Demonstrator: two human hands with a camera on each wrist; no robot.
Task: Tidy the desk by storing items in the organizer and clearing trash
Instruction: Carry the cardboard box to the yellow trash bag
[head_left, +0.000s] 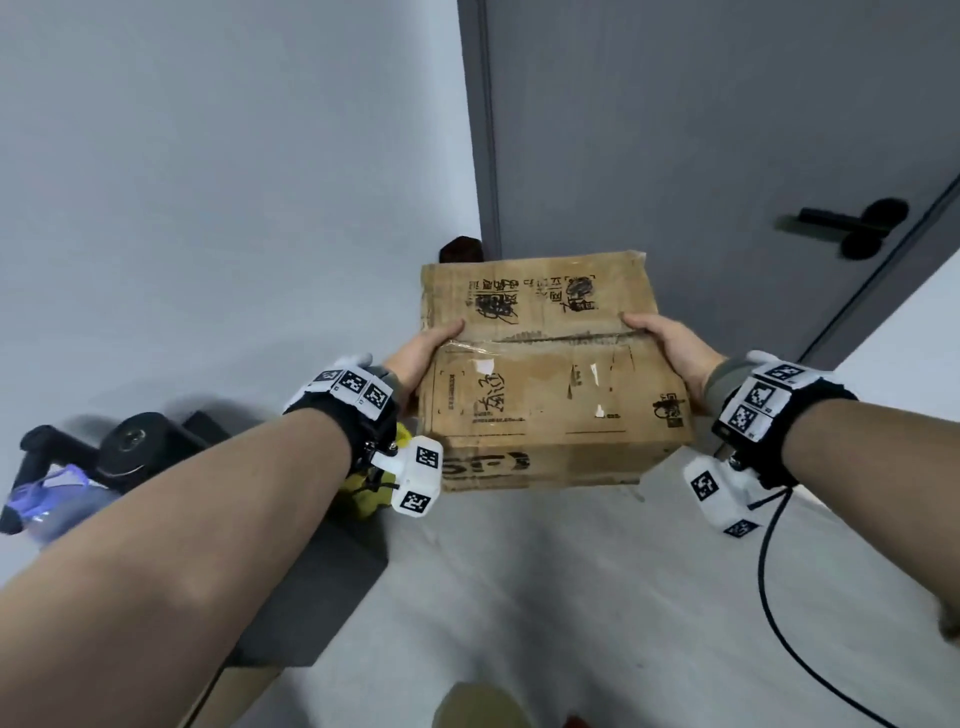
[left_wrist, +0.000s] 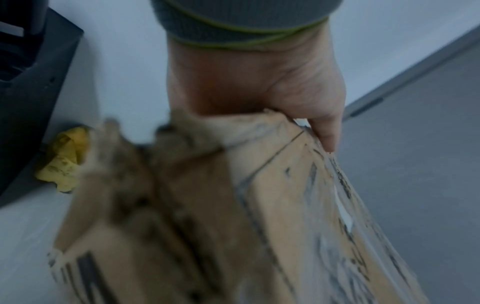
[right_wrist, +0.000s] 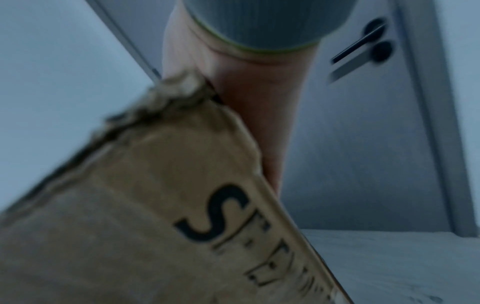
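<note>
A worn brown cardboard box with black print and a taped seam is held in the air in front of a grey door. My left hand grips its left side, thumb lying on the top face. My right hand grips the right side the same way. In the left wrist view the box fills the lower frame below my left hand. The right wrist view shows the box with torn corner edges against my right hand. The fingers under the box are hidden.
A grey door with a black handle stands ahead. A dark desk corner is at lower left, with a crumpled yellow paper, a black device and a purple bag. A black cable hangs from my right wrist.
</note>
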